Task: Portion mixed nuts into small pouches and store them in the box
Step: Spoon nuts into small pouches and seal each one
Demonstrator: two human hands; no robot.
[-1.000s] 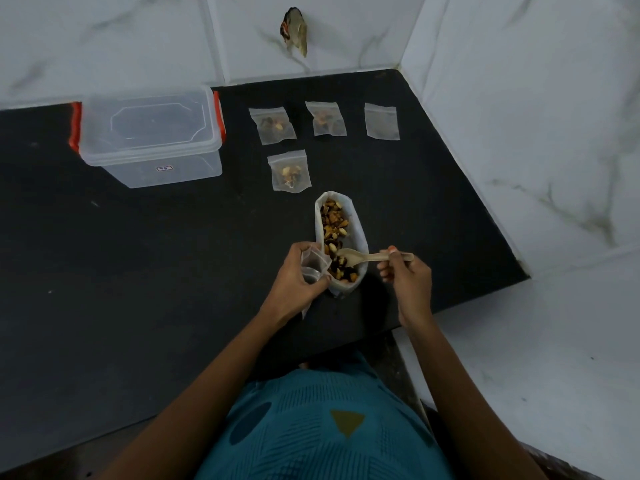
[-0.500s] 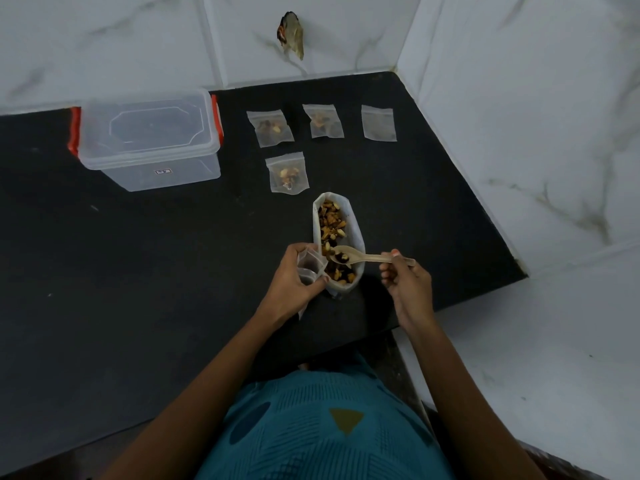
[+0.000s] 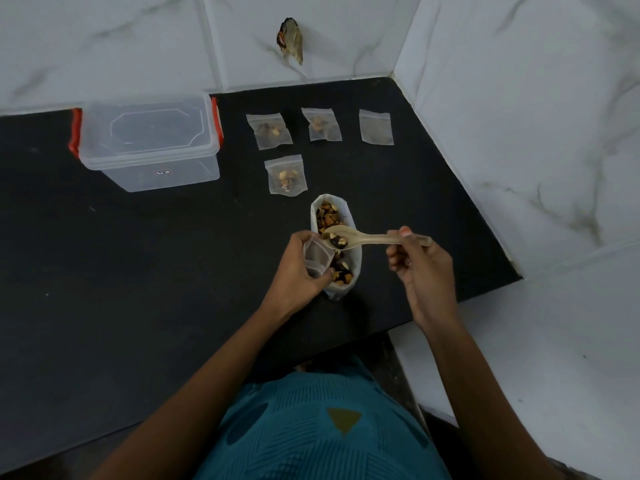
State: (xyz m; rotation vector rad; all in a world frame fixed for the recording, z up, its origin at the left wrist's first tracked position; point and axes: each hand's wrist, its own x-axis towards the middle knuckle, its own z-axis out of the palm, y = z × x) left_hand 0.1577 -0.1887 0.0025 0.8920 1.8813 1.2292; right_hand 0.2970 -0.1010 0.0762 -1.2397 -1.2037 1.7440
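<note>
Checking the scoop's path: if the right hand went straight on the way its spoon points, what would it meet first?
Probably the open small pouch held by the left hand: the right hand points the loaded spoon leftward, its bowl near the pouch mouth. Depth is unclear.

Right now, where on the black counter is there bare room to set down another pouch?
Widest bare patch: counter in front of the box, left of the left hand. A smaller one sits between the front pouch and the right wall. Crowded around the nut bag and right hand.
</note>
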